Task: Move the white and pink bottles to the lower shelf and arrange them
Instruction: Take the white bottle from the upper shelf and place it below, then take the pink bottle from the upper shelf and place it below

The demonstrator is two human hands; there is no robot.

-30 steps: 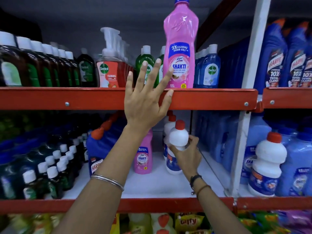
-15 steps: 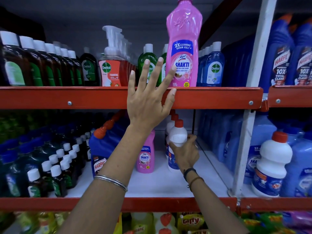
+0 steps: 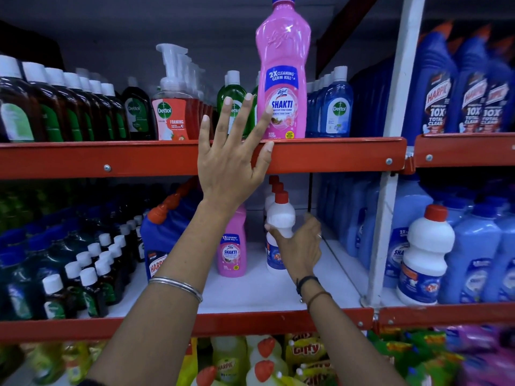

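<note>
A tall pink Shakti bottle (image 3: pixel 282 71) stands at the front edge of the upper red shelf (image 3: pixel 334 156). My left hand (image 3: pixel 232 160) is raised before that shelf edge with fingers spread, its fingertips just left of the pink bottle's base, holding nothing. On the lower white shelf (image 3: pixel 250 291) a small pink bottle (image 3: pixel 232 252) stands partly behind my left wrist. Right of it my right hand (image 3: pixel 301 246) grips a white red-capped bottle (image 3: pixel 280 215), which stands in front of a row of similar white bottles.
Brown and green Dettol bottles (image 3: pixel 55 107) and pump dispensers (image 3: pixel 172 107) fill the upper shelf's left. Blue Harpic bottles (image 3: pixel 468 87) stand upper right. Small dark bottles (image 3: pixel 92 263) crowd the lower left. A white upright post (image 3: pixel 390 190) divides the bays; another white bottle (image 3: pixel 426 254) sits beyond it.
My right hand has pushed the white bottle farther back on the lower shelf. My left hand has stayed spread near the upper shelf edge, edging slightly toward the tall pink bottle.
</note>
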